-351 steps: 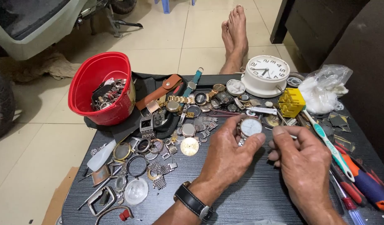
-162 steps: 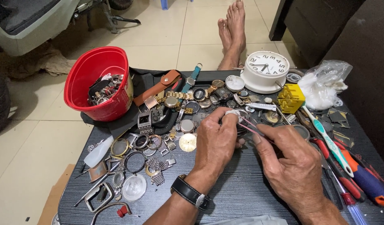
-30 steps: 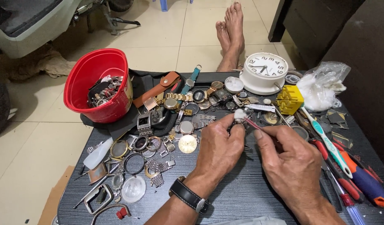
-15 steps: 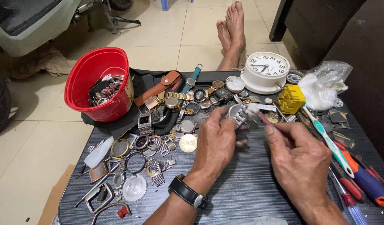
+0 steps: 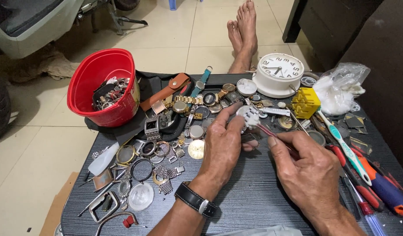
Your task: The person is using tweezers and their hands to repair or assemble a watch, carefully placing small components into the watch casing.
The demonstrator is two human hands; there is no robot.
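White watch part [image 5: 249, 117] pinched in left hand [image 5: 223, 146]; right hand [image 5: 308, 168] grips red-handled tool [image 5: 273, 133].

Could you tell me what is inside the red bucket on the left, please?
The red bucket holds a heap of watch parts: straps, cases, metal bits. Whatever lies beneath the heap, and the bucket's bottom, is covered.

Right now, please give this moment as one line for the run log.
left hand: holds small white watch part | right hand: holds thin red-handled tool, tip at part | surface: dark table

Both hands [image 5: 223, 146] [image 5: 310, 172] raised together, fingers pinched.
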